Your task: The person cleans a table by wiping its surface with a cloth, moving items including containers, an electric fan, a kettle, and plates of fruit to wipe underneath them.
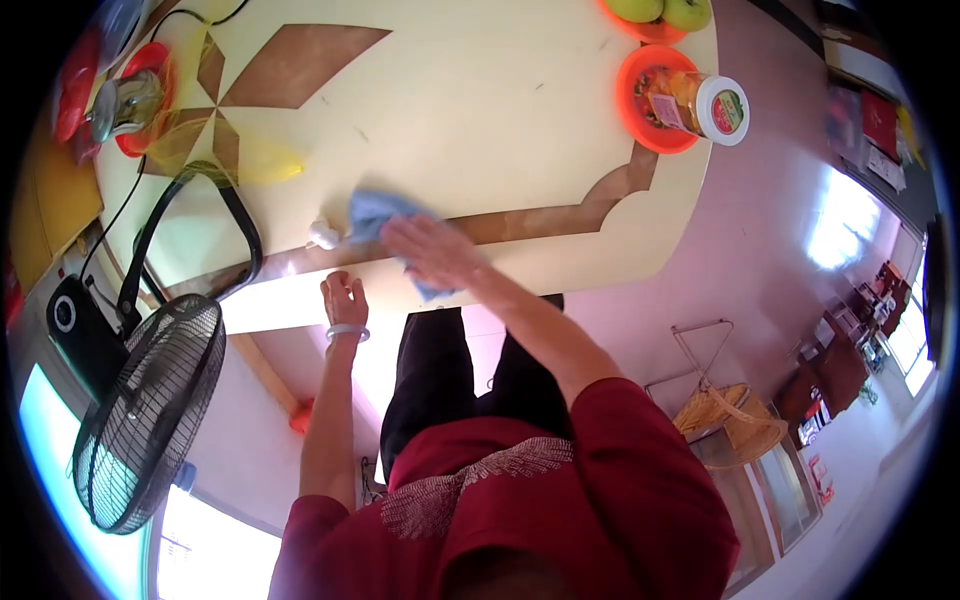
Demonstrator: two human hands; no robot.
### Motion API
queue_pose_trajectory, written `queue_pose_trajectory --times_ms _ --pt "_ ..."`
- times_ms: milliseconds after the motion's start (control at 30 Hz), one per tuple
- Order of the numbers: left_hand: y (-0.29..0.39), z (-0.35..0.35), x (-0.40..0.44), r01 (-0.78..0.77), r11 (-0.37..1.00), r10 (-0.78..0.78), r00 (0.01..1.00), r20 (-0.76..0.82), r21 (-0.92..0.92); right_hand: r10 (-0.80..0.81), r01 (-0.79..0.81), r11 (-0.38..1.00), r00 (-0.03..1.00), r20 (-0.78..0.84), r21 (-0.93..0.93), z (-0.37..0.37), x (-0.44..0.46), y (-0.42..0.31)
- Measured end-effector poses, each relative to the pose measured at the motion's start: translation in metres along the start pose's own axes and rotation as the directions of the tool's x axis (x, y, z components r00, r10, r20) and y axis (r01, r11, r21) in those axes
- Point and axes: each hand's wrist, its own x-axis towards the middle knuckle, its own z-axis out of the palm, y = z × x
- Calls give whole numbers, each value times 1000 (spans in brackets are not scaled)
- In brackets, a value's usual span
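Note:
A blue cloth [372, 212] lies on the cream table [480, 120] near its front edge. Spread over the cloth is my right hand [437, 254], slightly blurred, its fingers stretched out and pressing on it. My left hand [344, 297] rests at the table's edge with its fingers curled; whether anything is inside them is hidden. A pale bangle [347, 330] circles my left wrist. Just beyond the left hand, a small white object [323, 235] sits beside the cloth.
An orange dish [640, 118] bears a clear jar [680, 102] at the table's right, near green fruit [687, 12]. At left are a black fan [150, 410], a yellow translucent item [265, 163] and a glass jar [127, 104]. A basket chair [725, 415] stands on the floor.

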Motion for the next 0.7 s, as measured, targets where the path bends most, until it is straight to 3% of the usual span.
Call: queue_pose_trajectory --times_ms 67,167,200,267,333,400,433,500,600,667,700 --pt "6 4 2 46 998 -46 999 -8 33 351 -353 936 930 107 -6 -43 -14 38" --pt "-5 20 -1 71 993 -67 997 -39 99 615 -631 771 772 -161 -84 -78 -101 97" --pt "11 20 -9 96 967 -84 995 -62 236 537 -604 793 756 -375 -81 -62 -147 118" --pt "61 24 -21 154 864 -114 987 -111 480 537 -627 767 744 -397 -139 -76 -212 127" --pt "78 41 -27 215 867 -285 954 93 449 479 -555 809 814 -330 -196 -63 -256 121" --pt "95 60 -30 240 928 -309 924 226 286 487 -517 834 854 -181 -193 -68 -249 112" --pt "105 68 -29 298 903 -374 900 223 309 484 -494 848 869 -102 -193 -73 -238 105" --pt "121 79 -18 417 838 -503 840 204 351 296 -309 921 951 -87 -236 -97 -173 130" --pt "114 79 -21 411 861 -488 834 257 300 211 -372 854 887 -411 -364 -131 -43 182" --pt "119 75 -15 410 852 -498 826 262 325 106 -344 855 849 -517 -389 -147 22 213" --pt "114 79 -15 405 858 -487 838 248 315 155 -396 804 859 -488 -443 -150 38 216"
